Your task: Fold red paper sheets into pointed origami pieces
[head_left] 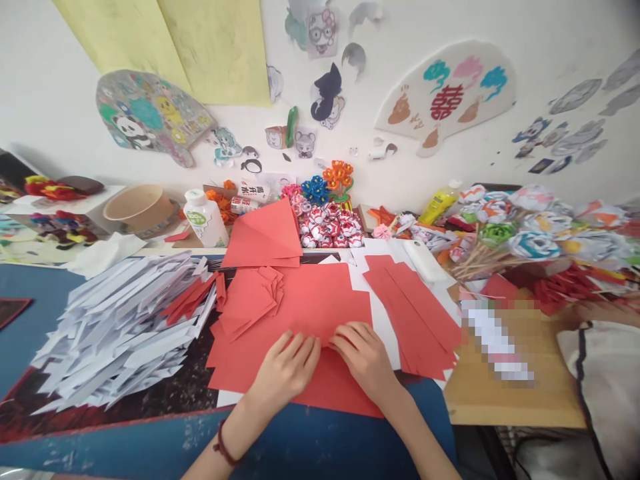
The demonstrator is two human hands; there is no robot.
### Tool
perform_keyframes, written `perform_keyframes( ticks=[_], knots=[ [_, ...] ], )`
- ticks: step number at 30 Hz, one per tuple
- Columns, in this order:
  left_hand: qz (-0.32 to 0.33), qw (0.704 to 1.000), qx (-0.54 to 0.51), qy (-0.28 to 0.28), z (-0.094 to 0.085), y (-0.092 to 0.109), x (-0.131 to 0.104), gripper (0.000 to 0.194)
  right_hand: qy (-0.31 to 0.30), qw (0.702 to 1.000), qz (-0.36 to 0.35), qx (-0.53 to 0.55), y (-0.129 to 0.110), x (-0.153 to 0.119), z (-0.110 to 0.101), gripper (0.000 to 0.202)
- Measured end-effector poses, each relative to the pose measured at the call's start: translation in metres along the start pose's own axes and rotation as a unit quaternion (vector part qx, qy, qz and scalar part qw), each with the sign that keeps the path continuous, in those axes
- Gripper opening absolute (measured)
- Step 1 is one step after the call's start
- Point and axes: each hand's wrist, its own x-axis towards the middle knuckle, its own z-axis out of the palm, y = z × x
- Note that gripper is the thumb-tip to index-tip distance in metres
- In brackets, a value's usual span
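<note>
Large red paper sheets (320, 293) lie overlapped in front of me. Over their middle, my left hand (295, 360) has its fingers bent and pressed together, pinching at something red that blends into the sheets. My right hand (357, 353) faces it a short gap away, also with fingertips together at the same red paper. What lies between the fingertips is too small to make out. Small red paper pieces (253, 300) are stacked just left of my hands, and long red strips (415, 313) lie to the right on white paper.
A big pile of folded white paper (120, 327) is at the left, with red folded pieces (193, 300) on it. Behind stand a white bottle (205, 220), paper flowers (333, 227) and a yellow bottle (440, 203). A person's sleeve (610, 380) is at the right.
</note>
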Motion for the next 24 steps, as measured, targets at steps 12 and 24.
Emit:
perform_keyframes(
  ticks=[12, 24],
  knots=[
    [-0.135, 0.987, -0.085, -0.024, -0.004, 0.001, -0.003, 0.040, -0.043, 0.975, 0.167, 0.142, 0.002, 0.006, -0.006, 0.022],
    [-0.129, 0.988, -0.010, -0.080, -0.002, 0.031, -0.013, 0.047, -0.036, 0.968, 0.201, 0.143, 0.002, 0.007, 0.004, 0.014]
  ],
)
